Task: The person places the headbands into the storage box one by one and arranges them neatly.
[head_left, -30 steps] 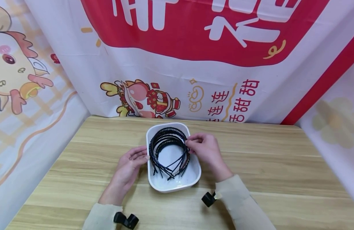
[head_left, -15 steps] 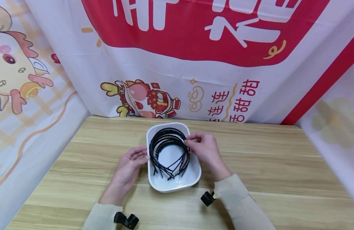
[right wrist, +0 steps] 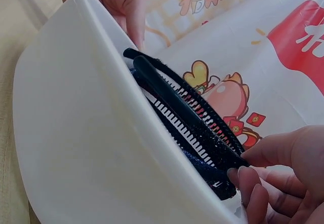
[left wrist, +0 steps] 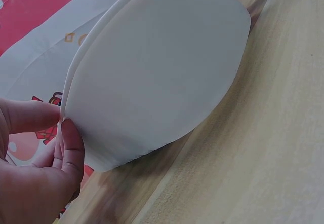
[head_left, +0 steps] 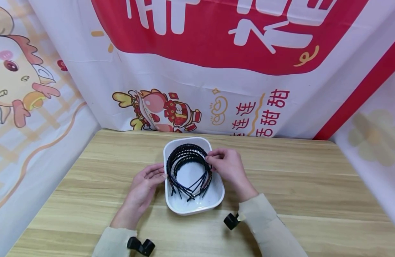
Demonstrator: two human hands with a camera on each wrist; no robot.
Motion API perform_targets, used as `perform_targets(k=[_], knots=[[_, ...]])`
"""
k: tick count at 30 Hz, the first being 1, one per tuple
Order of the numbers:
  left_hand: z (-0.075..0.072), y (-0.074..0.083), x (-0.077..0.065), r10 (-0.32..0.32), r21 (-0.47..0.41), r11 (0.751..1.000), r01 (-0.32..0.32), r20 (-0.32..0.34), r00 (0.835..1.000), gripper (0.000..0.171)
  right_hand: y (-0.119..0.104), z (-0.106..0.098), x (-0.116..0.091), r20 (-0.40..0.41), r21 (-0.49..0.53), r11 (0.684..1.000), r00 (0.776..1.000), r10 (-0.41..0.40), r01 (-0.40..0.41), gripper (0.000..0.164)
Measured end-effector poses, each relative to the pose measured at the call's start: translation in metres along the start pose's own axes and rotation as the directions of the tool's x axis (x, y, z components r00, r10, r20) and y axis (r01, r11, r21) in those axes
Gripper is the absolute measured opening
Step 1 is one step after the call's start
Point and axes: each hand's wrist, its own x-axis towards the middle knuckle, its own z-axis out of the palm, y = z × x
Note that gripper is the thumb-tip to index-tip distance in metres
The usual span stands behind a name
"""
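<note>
Several black headbands (head_left: pixel 172 157) lie stacked in a white plastic basin (head_left: pixel 195 210), their crossed ends toward the near side. Inner comb teeth show on them in the right wrist view, and some bands have a dark glittery covering. At the basin's left side, my left hand (head_left: pixel 142 187) pinches the rim between thumb and fingers, plainest in the left wrist view. My right hand (head_left: pixel 229 166) reaches over the right rim and pinches an upper headband (right wrist: pixel 177 102) at its side. That band stands partly above the rim in the right wrist view.
The basin stands on a wood-grain table (head_left: pixel 297 178). A printed cloth (head_left: pixel 216 78) in white and red hangs along the back edge, with more cloth at both sides. Black camera mounts (head_left: pixel 141 246) sit at both wrists.
The far arc of the upper headband has sunk slightly in the basin, and the right wrist has shifted a little left. The left hand keeps its place on the rim.
</note>
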Motion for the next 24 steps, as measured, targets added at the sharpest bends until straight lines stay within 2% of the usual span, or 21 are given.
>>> perform_targets(k=[24], knots=[[-0.0002, -0.0002, -0.0005, -0.002, -0.004, 1.0, 0.002, -0.003, 1.0, 0.056, 0.0002, 0.0026, -0.0036, -0.027, -0.081, 0.996, 0.999, -0.034, 0.032, 0.01]])
